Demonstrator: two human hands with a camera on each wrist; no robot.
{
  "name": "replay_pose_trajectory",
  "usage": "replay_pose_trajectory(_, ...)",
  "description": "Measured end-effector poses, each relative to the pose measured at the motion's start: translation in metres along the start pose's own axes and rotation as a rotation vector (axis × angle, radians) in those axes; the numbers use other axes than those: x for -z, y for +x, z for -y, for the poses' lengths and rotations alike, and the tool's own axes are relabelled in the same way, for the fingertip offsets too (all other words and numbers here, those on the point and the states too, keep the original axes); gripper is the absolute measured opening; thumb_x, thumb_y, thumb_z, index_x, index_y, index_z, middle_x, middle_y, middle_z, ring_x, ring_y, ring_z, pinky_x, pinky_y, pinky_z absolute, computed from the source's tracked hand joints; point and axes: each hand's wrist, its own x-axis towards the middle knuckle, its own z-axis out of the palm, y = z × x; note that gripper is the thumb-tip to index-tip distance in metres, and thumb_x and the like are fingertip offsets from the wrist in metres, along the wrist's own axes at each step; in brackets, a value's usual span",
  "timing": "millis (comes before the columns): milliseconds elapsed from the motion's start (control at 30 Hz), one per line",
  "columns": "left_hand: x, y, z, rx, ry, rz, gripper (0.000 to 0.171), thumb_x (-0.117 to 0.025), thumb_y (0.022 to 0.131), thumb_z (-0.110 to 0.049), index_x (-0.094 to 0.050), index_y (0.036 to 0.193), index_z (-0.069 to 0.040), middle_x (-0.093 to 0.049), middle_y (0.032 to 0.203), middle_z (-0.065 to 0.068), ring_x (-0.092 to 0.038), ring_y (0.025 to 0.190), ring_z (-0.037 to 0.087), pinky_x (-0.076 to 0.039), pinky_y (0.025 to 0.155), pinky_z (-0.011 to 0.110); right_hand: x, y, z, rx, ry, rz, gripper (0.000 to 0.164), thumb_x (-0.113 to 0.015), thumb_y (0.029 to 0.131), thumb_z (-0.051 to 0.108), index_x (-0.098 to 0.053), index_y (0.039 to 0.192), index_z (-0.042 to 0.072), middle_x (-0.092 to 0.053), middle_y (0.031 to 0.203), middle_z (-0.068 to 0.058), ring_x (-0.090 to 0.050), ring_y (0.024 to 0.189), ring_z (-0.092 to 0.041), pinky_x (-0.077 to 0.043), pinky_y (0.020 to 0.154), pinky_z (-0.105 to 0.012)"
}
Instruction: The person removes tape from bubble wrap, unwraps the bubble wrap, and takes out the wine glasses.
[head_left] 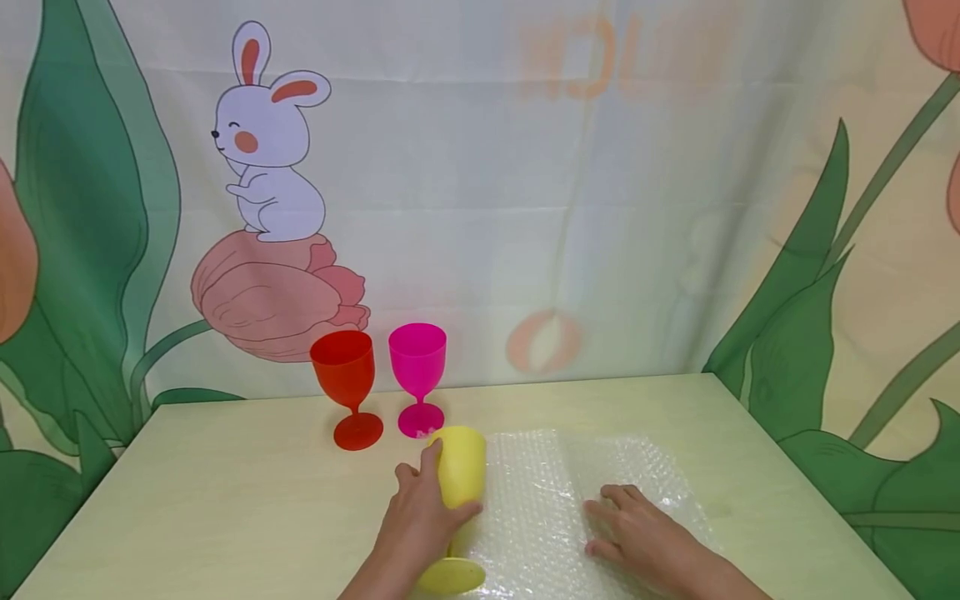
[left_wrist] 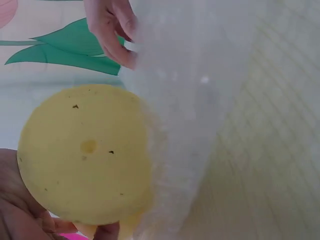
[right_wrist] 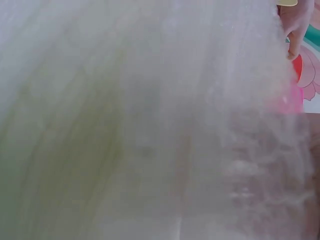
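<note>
My left hand (head_left: 420, 518) grips a yellow plastic goblet (head_left: 463, 467) by its bowl, fingers on the left and thumb across the front. The goblet stands a little tilted, its round foot nearest me. In the left wrist view the underside of that foot (left_wrist: 85, 155) shows dark specks. Spread beside it is a sheet of clear bubble wrap (head_left: 525, 500). My right hand (head_left: 641, 533) touches the wrap near a fold line, thumb and fingers apart; wrap partly hides its fingertips in the left wrist view. Close-up wrap (right_wrist: 200, 75) fills most of the right wrist view.
A red goblet (head_left: 345, 371) and a pink goblet (head_left: 418, 358) stand upright at the back left of the pale wooden table (head_left: 225, 483). Behind the table hangs a printed cloth (head_left: 450, 167) with a rabbit and flowers.
</note>
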Motion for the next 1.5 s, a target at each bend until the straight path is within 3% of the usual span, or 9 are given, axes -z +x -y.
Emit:
replay_pose_trajectory(200,0.006,-0.002,0.004,0.004,-0.058,0.001,0.095,-0.085,0.084,-0.027,-0.028,0.156,-0.002,-0.049,0.113,0.025,-0.057,0.083,0.033,-0.051,0.073,0.047,0.001,0.000,0.002,0.026,-0.012,-0.029,0.059,-0.074,0.093,0.035,-0.059,0.144,0.008,-0.058,0.123,-0.020,-0.056,0.111,-0.038,-0.052,0.092,-0.054)
replay_pose_trajectory(400,0.009,-0.005,0.006,0.027,-0.062,-0.014,0.093,-0.085,0.085,-0.026,-0.029,0.154,0.003,-0.045,0.119,0.026,-0.056,0.087,0.036,-0.052,0.077,0.050,0.001,0.003,0.004,0.043,-0.011,-0.013,0.053,-0.074,0.094,0.034,-0.063,0.140,0.011,-0.058,0.121,-0.022,-0.056,0.110,-0.041,-0.052,0.090,-0.056)
replay_pose_trajectory(633,0.008,-0.009,0.004,0.017,-0.037,-0.062,0.082,-0.088,0.082,-0.023,-0.035,0.133,0.013,-0.042,0.109,0.024,-0.055,0.075,0.033,-0.052,0.076,0.048,0.002,0.003,0.008,-0.006,0.013,0.029,0.053,-0.074,0.094,0.032,-0.062,0.142,0.012,-0.056,0.124,-0.022,-0.053,0.113,-0.039,-0.050,0.093,-0.055)
replay_pose_trajectory(800,0.007,-0.009,0.002,0.009,-0.031,-0.077,0.082,-0.090,0.080,-0.019,-0.033,0.130,0.012,-0.044,0.103,0.022,-0.055,0.073,0.033,-0.053,0.074,0.049,0.002,0.004,0.010,-0.014,0.005,0.035,0.052,-0.075,0.094,0.031,-0.063,0.141,0.013,-0.056,0.122,-0.021,-0.053,0.112,-0.038,-0.050,0.094,-0.055)
replay_pose_trajectory(967,0.008,-0.007,0.004,0.054,0.001,0.001,0.094,-0.095,0.073,-0.021,-0.033,0.137,0.007,-0.047,0.104,0.020,-0.056,0.079,0.032,-0.052,0.076,0.047,0.002,0.003,0.010,0.024,-0.030,0.006,0.050,-0.074,0.094,0.029,-0.064,0.140,0.012,-0.057,0.119,-0.021,-0.054,0.110,-0.039,-0.050,0.092,-0.054)
replay_pose_trajectory(1100,0.009,-0.008,0.009,0.038,0.010,0.029,0.093,-0.096,0.071,-0.021,-0.035,0.137,0.005,-0.054,0.097,0.017,-0.055,0.079,0.030,-0.050,0.074,0.044,0.000,0.002,0.010,0.030,-0.042,0.004,0.050,-0.074,0.094,0.028,-0.063,0.141,0.012,-0.057,0.119,-0.021,-0.054,0.110,-0.038,-0.050,0.092,-0.054)
replay_pose_trajectory(1400,0.009,-0.017,0.007,0.056,0.056,0.004,0.090,-0.095,0.074,-0.029,-0.042,0.136,0.008,-0.060,0.088,0.013,-0.056,0.075,0.026,-0.051,0.073,0.042,-0.003,-0.001,0.009,0.073,-0.072,-0.040,0.047,-0.074,0.094,0.027,-0.065,0.138,0.011,-0.057,0.112,-0.017,-0.054,0.104,-0.037,-0.050,0.089,-0.051)
replay_pose_trajectory(1500,0.011,-0.020,0.011,0.031,0.036,-0.004,0.090,-0.094,0.075,-0.029,-0.042,0.138,0.008,-0.061,0.088,0.011,-0.056,0.075,0.025,-0.050,0.072,0.041,-0.004,0.000,0.010,0.059,-0.062,-0.029,0.048,-0.074,0.094,0.027,-0.065,0.138,0.012,-0.056,0.112,-0.017,-0.053,0.104,-0.036,-0.050,0.089,-0.052)
